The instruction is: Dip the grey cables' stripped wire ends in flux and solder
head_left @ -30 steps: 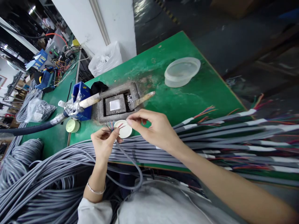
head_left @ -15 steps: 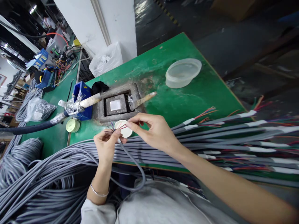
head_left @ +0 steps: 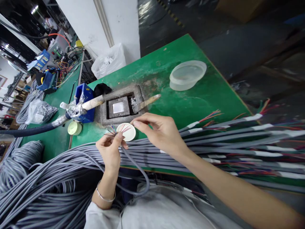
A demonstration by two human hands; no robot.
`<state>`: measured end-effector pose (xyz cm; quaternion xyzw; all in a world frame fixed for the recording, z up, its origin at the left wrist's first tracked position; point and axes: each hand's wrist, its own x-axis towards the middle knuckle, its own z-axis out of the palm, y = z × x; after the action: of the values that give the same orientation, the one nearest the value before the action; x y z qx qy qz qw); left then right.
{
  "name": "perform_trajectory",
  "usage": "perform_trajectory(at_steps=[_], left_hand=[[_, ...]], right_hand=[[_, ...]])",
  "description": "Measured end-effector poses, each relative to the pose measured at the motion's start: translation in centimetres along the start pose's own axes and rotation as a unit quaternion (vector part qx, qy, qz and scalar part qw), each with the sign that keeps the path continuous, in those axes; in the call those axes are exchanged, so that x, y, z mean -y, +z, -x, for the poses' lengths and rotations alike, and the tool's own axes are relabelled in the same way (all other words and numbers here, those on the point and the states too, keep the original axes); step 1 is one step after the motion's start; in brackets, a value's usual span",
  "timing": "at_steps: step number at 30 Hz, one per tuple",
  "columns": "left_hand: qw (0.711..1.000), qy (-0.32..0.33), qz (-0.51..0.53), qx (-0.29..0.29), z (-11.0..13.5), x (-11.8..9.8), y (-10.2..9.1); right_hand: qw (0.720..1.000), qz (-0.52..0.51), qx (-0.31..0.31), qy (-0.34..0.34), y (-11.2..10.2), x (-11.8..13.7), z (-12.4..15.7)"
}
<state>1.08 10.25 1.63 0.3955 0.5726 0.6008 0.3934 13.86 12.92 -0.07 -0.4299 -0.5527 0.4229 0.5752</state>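
Observation:
My left hand (head_left: 110, 150) pinches the end of a grey cable (head_left: 137, 168), whose thin coloured wires (head_left: 116, 129) fan out above my fingers. My right hand (head_left: 160, 131) is closed in a pinch at the tips of the red wires, over a small white round tin (head_left: 126, 131) that lies on the green table (head_left: 166, 95). The cable loops down towards my lap. Just behind the tin sits a grey solder pot (head_left: 119, 107).
Many grey cables (head_left: 226, 143) with stripped coloured ends lie across the table to the right, and more are piled at the left (head_left: 35, 184). A clear plastic bowl (head_left: 187, 74), a blue bin (head_left: 83, 100), a hose nozzle (head_left: 71, 109) and a second small tin (head_left: 74, 128) stand farther back.
Both hands stay at the wire ends; my right fingers have shifted slightly along the red wires, and the wires fan out a little wider over the tin.

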Motion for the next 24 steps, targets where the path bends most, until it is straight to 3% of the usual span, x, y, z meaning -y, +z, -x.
perform_trajectory(at_steps=[4,14,18,21,24], left_hand=[[1.000,0.001,0.005,0.003,0.1,0.0,0.2],[0.999,0.005,0.013,-0.030,0.2,-0.2,0.3],[1.000,0.003,0.021,-0.019,-0.1,-0.3,0.0],[1.000,0.004,0.018,0.007,-0.6,-0.3,-0.6],[0.999,-0.001,-0.009,0.049,-1.2,-0.2,-1.3]], right_hand=[[0.999,-0.012,0.029,0.012,0.0,0.2,0.0],[0.998,-0.009,0.049,-0.043,0.2,0.3,0.2],[0.994,-0.110,-0.020,0.009,0.2,0.0,-0.1],[0.989,-0.117,-0.085,0.028,-0.2,-0.1,-0.4],[0.995,-0.073,-0.065,0.018,-0.5,0.0,-0.5]])
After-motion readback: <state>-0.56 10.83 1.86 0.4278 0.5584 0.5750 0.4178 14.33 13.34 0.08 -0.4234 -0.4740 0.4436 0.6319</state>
